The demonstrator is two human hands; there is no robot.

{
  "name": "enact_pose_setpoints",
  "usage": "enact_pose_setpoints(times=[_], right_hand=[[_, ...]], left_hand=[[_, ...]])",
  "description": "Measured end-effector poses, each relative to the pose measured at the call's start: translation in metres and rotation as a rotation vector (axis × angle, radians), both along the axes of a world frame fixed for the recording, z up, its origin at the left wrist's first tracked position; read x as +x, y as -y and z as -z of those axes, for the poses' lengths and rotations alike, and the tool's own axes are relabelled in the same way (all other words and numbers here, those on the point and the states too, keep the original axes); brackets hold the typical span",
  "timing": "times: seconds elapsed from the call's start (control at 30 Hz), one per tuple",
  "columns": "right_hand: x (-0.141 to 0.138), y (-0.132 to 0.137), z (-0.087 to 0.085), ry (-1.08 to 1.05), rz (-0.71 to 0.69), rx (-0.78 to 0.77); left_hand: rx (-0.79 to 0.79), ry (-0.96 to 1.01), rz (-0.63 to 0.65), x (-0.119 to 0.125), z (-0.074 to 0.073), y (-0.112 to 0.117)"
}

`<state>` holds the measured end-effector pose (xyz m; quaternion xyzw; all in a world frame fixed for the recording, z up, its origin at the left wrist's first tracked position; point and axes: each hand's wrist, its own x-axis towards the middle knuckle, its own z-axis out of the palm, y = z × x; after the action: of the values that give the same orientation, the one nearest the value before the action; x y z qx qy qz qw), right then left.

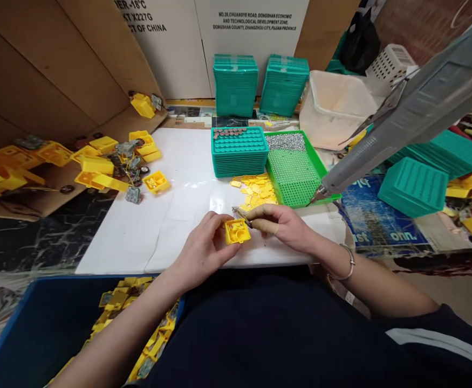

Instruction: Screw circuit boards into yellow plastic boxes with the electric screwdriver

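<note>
Here, hands [207, 242] near sheet's front edge [268, 262].

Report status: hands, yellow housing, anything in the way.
Left hand holding yellow housing, open side showing. Right hand pinching wires beside it. Yellow pieces just beyond, not blocking.

Two hands [207, 242], one screwdriver [385, 129], one bracelet [351, 262]

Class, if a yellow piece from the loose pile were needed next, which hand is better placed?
Probably the right hand: it is closer to the yellow pieces, while the left hand holds the yellow housing. The right seems to pinch wires, though.
</note>
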<state>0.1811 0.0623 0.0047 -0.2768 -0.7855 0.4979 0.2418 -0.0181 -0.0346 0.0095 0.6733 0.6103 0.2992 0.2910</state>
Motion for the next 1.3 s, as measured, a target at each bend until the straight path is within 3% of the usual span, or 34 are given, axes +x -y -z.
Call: enact_pose_setpoints(times=[0.07, 0.17, 0.27, 0.4, 0.5, 0.63, 0.73, 0.87, 0.97, 1.13, 1.2, 1.3], right_hand=[[0.003, -0.004, -0.002, -0.047, -0.117, 0.127], [0.005, -0.01, -0.009, -0.013, -0.277, 0.449], [0.003, -0.011, -0.02, 0.123, -0.343, 0.602], [-0.005, -0.005, -0.037, 0.368, -0.294, 0.607], [-0.011, -0.003, -0.046, 0.466, -0.257, 0.614], [-0.01, -0.005, -0.046, 0.417, -0.268, 0.617], [-0.005, -0.006, -0.037, 0.24, -0.227, 0.603], [0.002, -0.004, -0.022, -0.056, 0.118, 0.457], [0.003, -0.004, -0.014, -0.045, 0.339, 0.198], [-0.004, -0.006, -0.011, -0.108, 0.202, -0.428], [-0.007, -0.007, -0.012, -0.193, 0.189, -0.538], [-0.01, -0.007, -0.012, -0.316, 0.229, -0.516]], left_hand=[[-0.076, 0.188, 0.002, 0.005, -0.003, -0.004], [-0.24, 0.521, 0.065, 0.009, -0.006, -0.008], [-0.355, 0.753, 0.132, 0.011, -0.008, -0.01], [-0.424, 0.916, 0.154, 0.015, -0.011, -0.012], [-0.401, 0.966, 0.1, 0.019, -0.01, -0.015], [-0.344, 1.027, -0.057, 0.023, -0.001, -0.019], [-0.304, 1.082, -0.127, 0.025, 0.006, -0.021], [-0.242, 1.107, -0.183, 0.024, 0.008, -0.022], [-0.236, 1.103, -0.192, 0.024, 0.006, -0.021], [-0.261, 1.134, -0.137, 0.025, 0.0, -0.019], [-0.266, 1.149, -0.158, 0.025, 0.0, -0.019], [-0.255, 1.127, -0.204, 0.025, 0.004, -0.02]])
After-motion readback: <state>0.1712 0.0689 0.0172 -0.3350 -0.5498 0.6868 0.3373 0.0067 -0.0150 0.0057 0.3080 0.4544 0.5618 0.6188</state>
